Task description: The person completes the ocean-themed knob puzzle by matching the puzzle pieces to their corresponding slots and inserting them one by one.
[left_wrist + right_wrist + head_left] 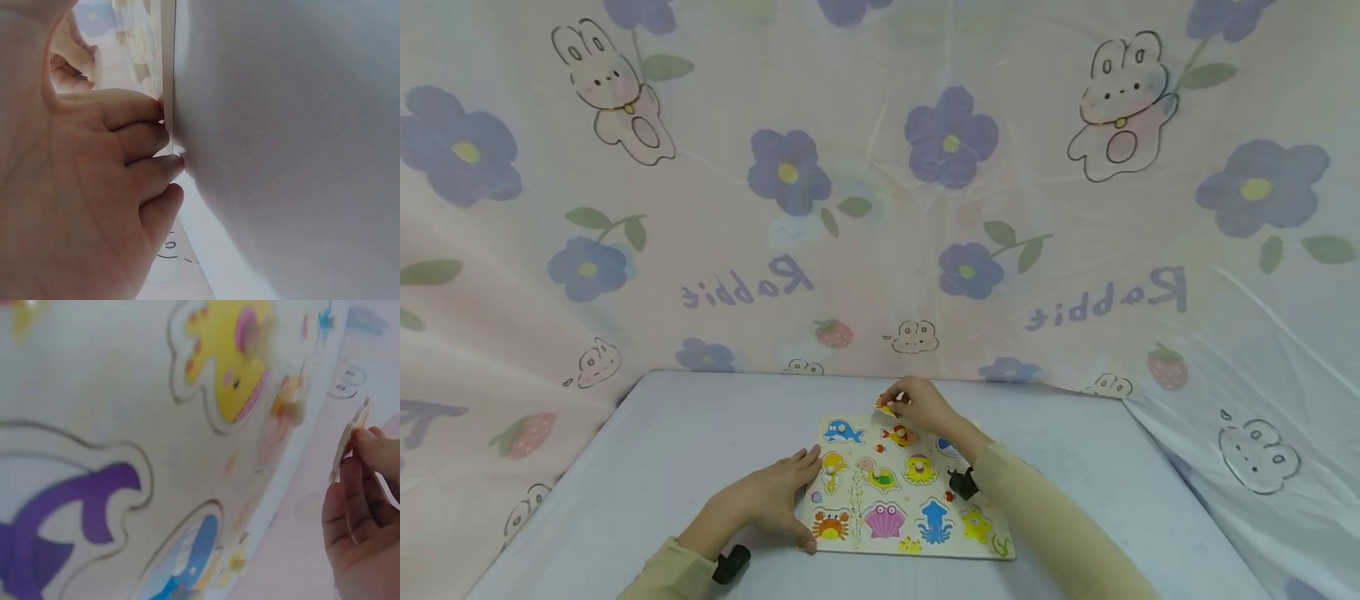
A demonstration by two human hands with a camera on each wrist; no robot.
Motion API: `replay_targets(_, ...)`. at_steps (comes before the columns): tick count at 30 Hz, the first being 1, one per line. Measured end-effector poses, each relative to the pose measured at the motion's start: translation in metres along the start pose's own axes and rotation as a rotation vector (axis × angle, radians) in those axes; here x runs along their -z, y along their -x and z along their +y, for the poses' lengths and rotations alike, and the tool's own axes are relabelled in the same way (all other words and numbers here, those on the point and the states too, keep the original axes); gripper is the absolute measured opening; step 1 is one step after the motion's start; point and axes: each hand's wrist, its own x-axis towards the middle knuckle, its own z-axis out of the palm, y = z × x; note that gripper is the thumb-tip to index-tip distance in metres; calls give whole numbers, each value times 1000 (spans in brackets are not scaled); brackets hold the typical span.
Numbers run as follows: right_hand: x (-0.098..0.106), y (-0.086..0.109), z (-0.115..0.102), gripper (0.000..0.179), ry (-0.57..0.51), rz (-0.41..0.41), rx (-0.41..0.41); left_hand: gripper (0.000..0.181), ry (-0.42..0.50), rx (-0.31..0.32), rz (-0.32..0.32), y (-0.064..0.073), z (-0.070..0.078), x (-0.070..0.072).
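Note:
A wooden peg puzzle board [958,546] with painted sea animals lies flat on the white table. My right hand [921,404] pinches a small yellow-orange puzzle piece [883,406] above the board's far edge. Seen edge-on in the right wrist view, that flat piece [345,447] sits between thumb and fingertips, apart from the board; its animal cannot be made out. My left hand [767,500] rests against the board's left side, its thumb at the near corner. In the left wrist view, the fingertips touch the board's edge [167,56].
On the board are a blue dolphin [843,431], a crab [831,525], a pink shell [885,521], a squid [935,522], a starfish [976,525] and a yellow octopus [919,468]. A rabbit-print curtain [880,225] hangs behind the table [700,433].

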Motion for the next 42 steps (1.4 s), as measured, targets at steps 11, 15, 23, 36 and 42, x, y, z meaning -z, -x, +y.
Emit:
replay_targets(11, -3, 34, -34, 11, -7, -70, 200, 125, -5, 5, -7, 1, 1, 1)
replay_targets(15, -14, 44, -47, 11, -29, -135, 277, 124, 5, -2, -13, 2, 0, 4)
replay_targets(23, -37, 60, -66, 11, 20, -243, 342, 120, 26, -32, -22, 2, -5, 8)
replay_targets(36, -59, 71, -93, 13, 175, -437, 425, 120, 46, -47, -22, 2, -5, 10)
replay_targets(42, -66, 72, -95, 11, 209, -460, 430, 120, 46, -41, -21, 2, -5, 7)
